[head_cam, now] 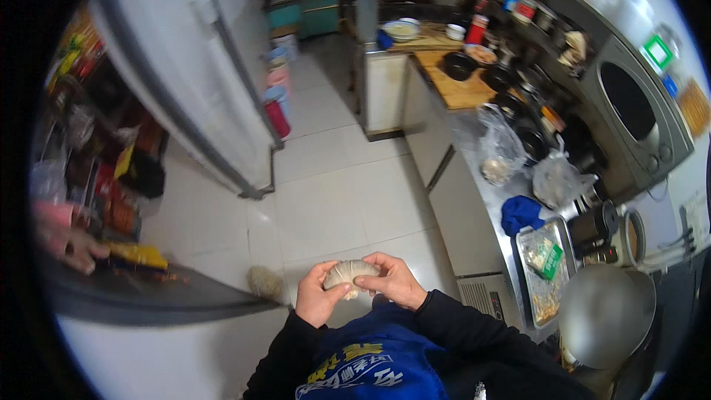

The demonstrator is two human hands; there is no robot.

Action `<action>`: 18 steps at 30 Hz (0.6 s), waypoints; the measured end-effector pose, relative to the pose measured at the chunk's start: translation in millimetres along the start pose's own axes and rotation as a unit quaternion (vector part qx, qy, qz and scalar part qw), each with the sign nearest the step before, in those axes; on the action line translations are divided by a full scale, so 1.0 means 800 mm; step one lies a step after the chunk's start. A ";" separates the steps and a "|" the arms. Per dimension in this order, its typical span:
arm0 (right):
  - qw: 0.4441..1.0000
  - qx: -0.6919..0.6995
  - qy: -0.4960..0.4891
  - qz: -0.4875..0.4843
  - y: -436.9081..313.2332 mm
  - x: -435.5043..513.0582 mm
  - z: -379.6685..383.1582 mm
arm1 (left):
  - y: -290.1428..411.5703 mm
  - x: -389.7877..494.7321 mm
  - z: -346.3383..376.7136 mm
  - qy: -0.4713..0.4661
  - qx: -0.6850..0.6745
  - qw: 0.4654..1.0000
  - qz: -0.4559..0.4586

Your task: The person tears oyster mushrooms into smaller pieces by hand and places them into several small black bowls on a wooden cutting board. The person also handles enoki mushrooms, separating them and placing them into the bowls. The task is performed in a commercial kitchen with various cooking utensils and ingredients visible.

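Note:
My left hand [322, 294] and my right hand [394, 280] hold a rounded beige bundle [347, 274] between them, in front of my blue apron [372, 355]. Ridges or pleats run over its top and draw together at the lower side. Both thumbs press at that gathered part, where a small whitish, crumbly bit shows. Whether the bundle is a cloth bag or a food item, I cannot tell. The fingers behind it are partly hidden.
To the right, a steel counter [464, 133] carries a metal tray [536, 305], plastic bags [555, 180], a blue cloth [521, 215] and a wooden board [439, 75]. A grey-beige lump [265, 283] lies on the tiled floor [322, 194]. Packed shelves [105, 200] stand left.

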State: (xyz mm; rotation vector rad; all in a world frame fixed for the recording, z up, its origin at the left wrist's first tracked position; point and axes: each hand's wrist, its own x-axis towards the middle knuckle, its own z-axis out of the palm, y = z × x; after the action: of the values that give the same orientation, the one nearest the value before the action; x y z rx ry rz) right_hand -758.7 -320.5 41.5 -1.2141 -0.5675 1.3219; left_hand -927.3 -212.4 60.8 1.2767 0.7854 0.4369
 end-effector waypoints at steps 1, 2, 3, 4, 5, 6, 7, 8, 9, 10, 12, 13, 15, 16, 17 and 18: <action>1.000 -0.017 0.018 0.006 -0.007 0.002 -0.015 | -0.002 0.018 0.008 -0.033 0.015 0.999 -0.008; 1.000 -0.011 0.023 0.009 -0.013 0.007 -0.026 | -0.003 0.035 0.008 -0.063 0.034 0.997 -0.013; 0.999 0.003 0.044 0.018 -0.017 0.009 -0.039 | -0.007 0.052 0.016 -0.093 0.025 0.995 -0.020; 0.998 0.014 0.057 0.016 -0.021 0.012 -0.050 | -0.010 0.070 0.024 -0.120 0.022 0.992 -0.020; 0.997 0.012 0.077 0.028 -0.025 0.018 -0.060 | -0.009 0.091 0.030 -0.150 0.019 0.989 -0.008; 0.996 0.042 0.083 0.012 -0.029 0.024 -0.071 | -0.009 0.111 0.037 -0.156 0.011 0.987 -0.025; 0.994 0.058 0.095 0.007 -0.033 0.031 -0.080 | -0.007 0.132 0.045 -0.165 0.005 0.986 -0.026; 0.992 0.067 0.107 0.005 -0.038 0.040 -0.090 | -0.004 0.153 0.051 -0.174 0.006 0.984 -0.027; 0.990 0.085 0.111 -0.005 -0.043 0.051 -0.100 | 0.000 0.176 0.057 -0.183 -0.004 0.983 -0.027; 0.989 0.096 0.116 -0.010 -0.050 0.062 -0.111 | 0.005 0.199 0.064 -0.192 -0.008 0.981 -0.028; 0.987 0.096 0.128 -0.010 -0.066 0.090 -0.129 | 0.016 0.246 0.072 -0.215 -0.008 0.976 -0.036; 0.987 0.085 0.135 -0.004 -0.075 0.105 -0.136 | 0.024 0.270 0.074 -0.229 -0.005 0.972 -0.042; 0.983 0.090 0.159 -0.010 -0.097 0.138 -0.149 | 0.044 0.321 0.078 -0.259 0.004 0.965 -0.047; 0.979 0.106 0.172 -0.017 -0.107 0.155 -0.151 | 0.055 0.343 0.079 -0.270 0.008 0.962 -0.048; 0.976 0.115 0.186 -0.016 -0.118 0.171 -0.153 | 0.068 0.365 0.079 -0.277 0.019 0.959 -0.055; 0.973 0.130 0.189 -0.032 -0.129 0.186 -0.157 | 0.082 0.386 0.078 -0.293 0.010 0.955 -0.054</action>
State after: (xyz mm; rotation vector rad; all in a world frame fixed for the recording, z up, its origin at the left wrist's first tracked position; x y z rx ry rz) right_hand -570.4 -206.1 45.9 -1.1777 -0.1524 1.0370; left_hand -665.6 -25.6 43.3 1.2828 0.3510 -0.0479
